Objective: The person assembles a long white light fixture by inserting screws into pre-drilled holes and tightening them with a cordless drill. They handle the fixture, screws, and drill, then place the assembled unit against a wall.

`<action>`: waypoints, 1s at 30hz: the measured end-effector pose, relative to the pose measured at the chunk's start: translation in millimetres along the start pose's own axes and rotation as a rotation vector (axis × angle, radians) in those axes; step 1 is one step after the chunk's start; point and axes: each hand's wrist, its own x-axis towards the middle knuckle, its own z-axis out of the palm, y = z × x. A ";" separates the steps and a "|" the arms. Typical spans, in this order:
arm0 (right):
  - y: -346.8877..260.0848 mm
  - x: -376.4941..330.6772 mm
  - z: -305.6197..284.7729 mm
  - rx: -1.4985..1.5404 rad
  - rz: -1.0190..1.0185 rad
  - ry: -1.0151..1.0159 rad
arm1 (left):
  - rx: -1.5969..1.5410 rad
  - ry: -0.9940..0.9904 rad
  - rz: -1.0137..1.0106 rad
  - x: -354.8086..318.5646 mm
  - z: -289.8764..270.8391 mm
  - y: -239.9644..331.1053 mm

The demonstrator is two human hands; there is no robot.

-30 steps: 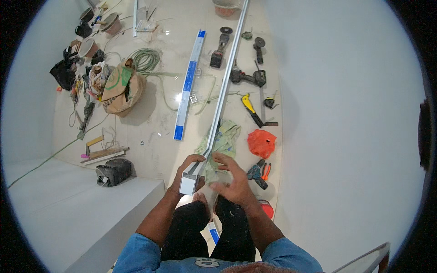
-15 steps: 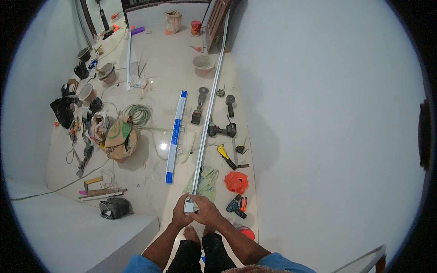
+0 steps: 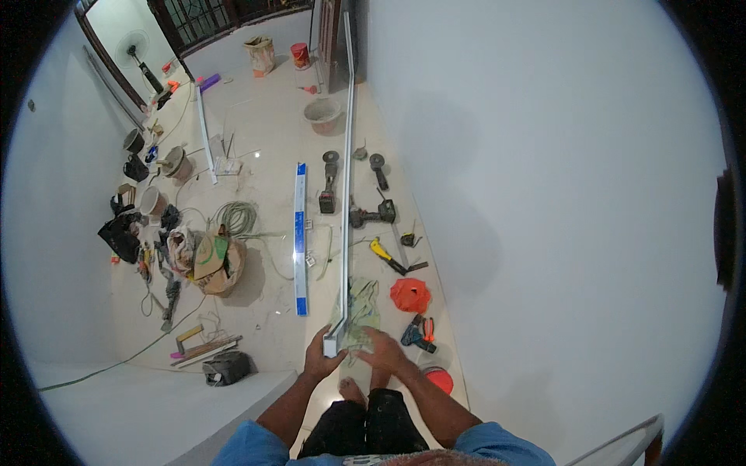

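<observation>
A long white metal channel (image 3: 346,194) stretches away from me across the room, with a short bent piece at its near end. My left hand (image 3: 317,357) is closed around that near end, thumb below it. My right hand (image 3: 382,354) is off the channel, just to its right, with fingers apart and nothing visible in them. Beneath the right hand a crumpled light green cloth (image 3: 363,299) lies on the tiles. To the right are a red plastic bag (image 3: 410,295), a cordless drill (image 3: 417,334) and orange-handled pliers (image 3: 429,329).
A blue-and-white strip (image 3: 301,233) lies left of the channel. Two angle grinders (image 3: 328,190) (image 3: 378,171), another power tool (image 3: 373,213) and a yellow-handled tool (image 3: 386,255) lie around it. Sacks (image 3: 220,268), buckets (image 3: 177,165) and a hose (image 3: 235,219) crowd the left. A wall (image 3: 544,194) runs along the right.
My right hand has let go of the channel and moved right. The left hand keeps its hold. My view has shifted, and the channel now stands more upright in it.
</observation>
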 end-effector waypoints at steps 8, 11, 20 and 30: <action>158.9 -170.4 -25.9 -0.207 0.591 -0.109 | -0.019 -0.050 0.003 -4.4 2.2 -3.5; 292.4 -284.5 19.6 -0.674 0.356 -0.042 | 0.087 -0.010 0.105 -2.1 8.7 -20.0; 240.7 -422.8 226.9 0.299 1.105 0.376 | 0.204 -0.022 0.261 -5.3 -11.9 -44.6; 262.4 -361.1 366.1 1.512 1.477 0.834 | 0.012 -0.076 0.025 9.8 -61.8 -64.6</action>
